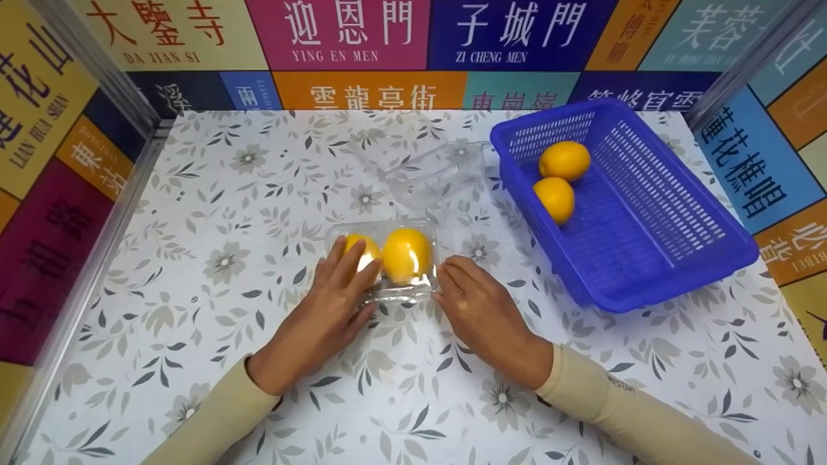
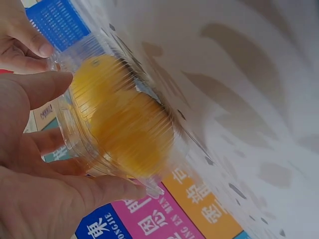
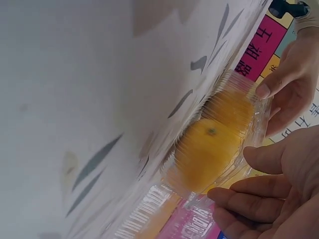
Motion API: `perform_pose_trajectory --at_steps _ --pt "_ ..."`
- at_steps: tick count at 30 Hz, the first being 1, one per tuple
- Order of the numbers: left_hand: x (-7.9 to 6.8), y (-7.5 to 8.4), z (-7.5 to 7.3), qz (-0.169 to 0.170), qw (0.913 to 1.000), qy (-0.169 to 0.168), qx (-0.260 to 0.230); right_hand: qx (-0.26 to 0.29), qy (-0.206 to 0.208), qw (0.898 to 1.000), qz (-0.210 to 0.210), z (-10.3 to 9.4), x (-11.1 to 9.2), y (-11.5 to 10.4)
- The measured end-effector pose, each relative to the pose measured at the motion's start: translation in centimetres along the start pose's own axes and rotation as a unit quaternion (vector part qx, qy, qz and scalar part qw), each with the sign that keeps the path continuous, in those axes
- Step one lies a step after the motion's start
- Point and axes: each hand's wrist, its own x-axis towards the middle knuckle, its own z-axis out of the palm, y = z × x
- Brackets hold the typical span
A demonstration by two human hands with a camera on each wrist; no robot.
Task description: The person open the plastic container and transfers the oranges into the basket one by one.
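Observation:
A clear plastic clamshell box with two yellow-orange citrus fruits inside sits on the patterned table, its lid over them. My left hand lies across the left part of the lid, fingers spread and fairly straight, partly covering one fruit. Its thumb is by the box's near edge. At the right edge, the curled fingers of my right hand hold the rim. In the right wrist view, that hand's thumb and index tips meet the rim at separate places, and the ribbed box wall shows the fruits through it.
A blue perforated basket stands at the right, with two more citrus fruits along its left side. Behind the box lies another clear plastic container, reaching close to the basket. Printed panels wall the table's back and sides.

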Motion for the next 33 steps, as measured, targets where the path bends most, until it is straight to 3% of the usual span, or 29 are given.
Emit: perform_pose_trajectory --at_steps 9,19,33 --pt "1.3 1.0 0.8 0.023 0.9997 0.01 -0.004 0.016 0.001 1.0 0.022 -1.0 -1.1 1.1" --pt "2.8 2.4 1.9 0.049 0.9983 0.019 0.025 0.048 0.003 0.997 0.062 -2.3 -2.5 2.4" --pt "4.3 3.6 2.4 0.065 0.9971 -0.02 0.033 0.071 0.02 0.994 0.084 -2.8 -4.4 3.2"
